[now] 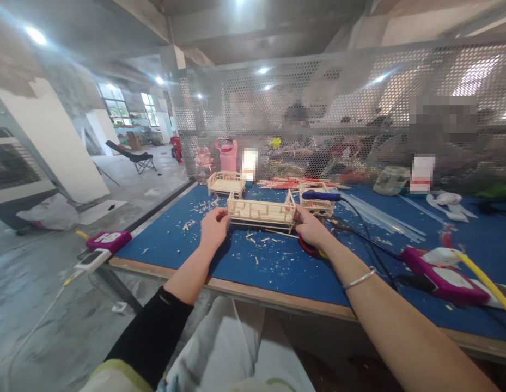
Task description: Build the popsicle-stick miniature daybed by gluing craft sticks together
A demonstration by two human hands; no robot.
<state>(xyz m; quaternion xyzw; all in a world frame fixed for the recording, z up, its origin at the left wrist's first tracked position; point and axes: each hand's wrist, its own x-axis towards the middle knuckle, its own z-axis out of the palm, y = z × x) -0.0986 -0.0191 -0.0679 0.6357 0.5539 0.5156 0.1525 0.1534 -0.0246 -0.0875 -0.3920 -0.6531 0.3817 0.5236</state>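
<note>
A small pale wooden model bench (261,211) with a latticed long side is held between my two hands over the blue tabletop. My left hand (214,226) pinches its left end, thumb and fingers closed. At the opposite end, my right hand (312,227) grips the lower right corner; some of its fingers are hidden. Behind to the left stands a similar wooden model (226,184). Another small wooden frame (317,204) sits behind my right hand, with a blue-handled glue gun or hot tool (321,195) lying across it. A red ring-shaped thing (306,246) is partly under my right hand.
Wood scraps lie over the blue table (244,267). Red and pale sticks (297,183) are heaped at the back, and clear glue sticks (379,215) lie to the right. A purple power strip (444,275) with cables takes up the right side. A perforated screen (342,98) stands behind.
</note>
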